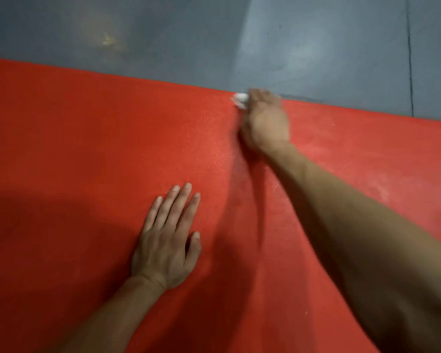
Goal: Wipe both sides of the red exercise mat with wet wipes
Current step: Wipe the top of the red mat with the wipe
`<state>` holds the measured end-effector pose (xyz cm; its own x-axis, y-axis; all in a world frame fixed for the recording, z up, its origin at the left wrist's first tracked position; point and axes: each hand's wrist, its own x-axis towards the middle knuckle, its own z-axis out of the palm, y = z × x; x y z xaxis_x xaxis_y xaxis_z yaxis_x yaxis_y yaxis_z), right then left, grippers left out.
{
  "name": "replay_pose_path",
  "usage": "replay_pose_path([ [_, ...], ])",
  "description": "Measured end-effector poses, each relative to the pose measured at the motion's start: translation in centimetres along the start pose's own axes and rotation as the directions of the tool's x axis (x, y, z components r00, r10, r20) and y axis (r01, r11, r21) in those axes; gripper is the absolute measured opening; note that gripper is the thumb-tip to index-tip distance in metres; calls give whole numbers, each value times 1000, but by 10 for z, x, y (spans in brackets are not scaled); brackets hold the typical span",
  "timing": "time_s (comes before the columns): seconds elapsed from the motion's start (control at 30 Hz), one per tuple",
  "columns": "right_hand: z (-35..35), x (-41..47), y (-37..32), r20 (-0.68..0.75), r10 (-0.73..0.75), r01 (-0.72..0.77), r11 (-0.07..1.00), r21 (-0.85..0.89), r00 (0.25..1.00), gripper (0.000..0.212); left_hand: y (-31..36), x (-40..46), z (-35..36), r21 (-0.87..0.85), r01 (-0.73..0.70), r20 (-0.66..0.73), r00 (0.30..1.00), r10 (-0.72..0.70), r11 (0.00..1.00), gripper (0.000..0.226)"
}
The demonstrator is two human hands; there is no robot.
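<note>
One red mat (92,138) runs nine to three under me on the grey floor (163,34). My right hand (265,121) bunches the wet wipe (240,100) at its one-o'clock edge; my left hand (168,240), fingers flat, braces nearer me.

Spread flat across grey floor (214,34): red exercise mat (87,136), far edge running diagonally. Crumpled up at that far edge, touching it: small white wet wipe (240,100), blurred.
</note>
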<state>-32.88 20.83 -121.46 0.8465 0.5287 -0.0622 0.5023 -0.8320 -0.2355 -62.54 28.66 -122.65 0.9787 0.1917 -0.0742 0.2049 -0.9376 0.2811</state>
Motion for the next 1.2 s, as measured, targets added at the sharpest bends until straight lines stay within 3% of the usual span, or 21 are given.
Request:
replay_pose_path([
  [0.1, 22, 12, -67, 35, -176, 174, 984, 48, 984, 52, -2, 0, 1, 0, -18, -8, 1000, 18, 1000, 70],
  [0.2, 12, 13, -44, 44, -234, 233, 972, 34, 971, 48, -3, -1, 1, -2, -9, -15, 1000, 9, 1000, 72],
  [0.33, -13, 7, 41, -37, 100, -101, 994, -34, 994, 30, 0, -1, 0, 0, 1, -6, 1000, -1, 1000, 73],
  [0.4, -13, 8, 36, -39, 131, -132, 990, -41, 991, 30, -1, -1, -1, 2, 3, 1, 1000, -3, 1000, 72],
  [0.5, -3, 4, -7, -7, -125, 125, 991, 45, 992, 37, 0, -2, -1, 6, 3, 3, 1000, -3, 1000, 73],
  [0.57, -1, -9, -18, 98, -376, 372, 927, 52, 922, 52, 0, -1, -2, 6, 3, 3, 1000, -3, 1000, 72],
  [0.63, -12, -13, 2, 144, -459, 454, 888, 65, 877, 57, -1, -1, -1, 9, 1, -2, 1000, -1, 1000, 72],
  [0.73, -34, -4, 50, 39, -201, 201, 980, 3, 979, 54, -1, -2, 0, 11, 2, -9, 1000, -2, 1000, 71],
  [0.8, -37, -6, 57, 36, -131, 131, 991, -4, 991, 52, -1, -2, 0, 11, 4, -11, 1000, -4, 1000, 71],
  [0.87, -26, -30, 37, 75, -298, 295, 954, 41, 952, 58, -1, -2, -1, 8, 5, -12, 1000, -5, 1000, 72],
  [0.93, -16, -65, 21, 133, -523, 511, 852, 113, 842, 61, -1, -2, -1, 11, 5, -16, 1000, -5, 1000, 72],
  [1.0, -11, -81, 25, 198, -649, 645, 759, 93, 735, 59, -1, -2, -1, 11, 0, -15, 1000, 1, 1000, 72],
  [1.03, -12, -73, 30, 184, -650, 649, 758, 74, 738, 58, -1, -1, -1, 12, -2, -19, 1000, 2, 1000, 72],
  [1.07, -10, -61, 36, 138, -594, 593, 804, 55, 793, 57, -1, -1, 0, 16, -3, -19, 1000, 4, 1000, 72],
  [1.13, -10, -32, 44, 47, -398, 397, 918, 28, 916, 57, -1, -2, 0, 20, -1, -18, 1000, 1, 1000, 72],
  [1.2, -11, -22, 42, 22, -276, 275, 961, 35, 961, 58, -1, -2, 0, 15, 0, -25, 1000, 1, 1000, 72],
])
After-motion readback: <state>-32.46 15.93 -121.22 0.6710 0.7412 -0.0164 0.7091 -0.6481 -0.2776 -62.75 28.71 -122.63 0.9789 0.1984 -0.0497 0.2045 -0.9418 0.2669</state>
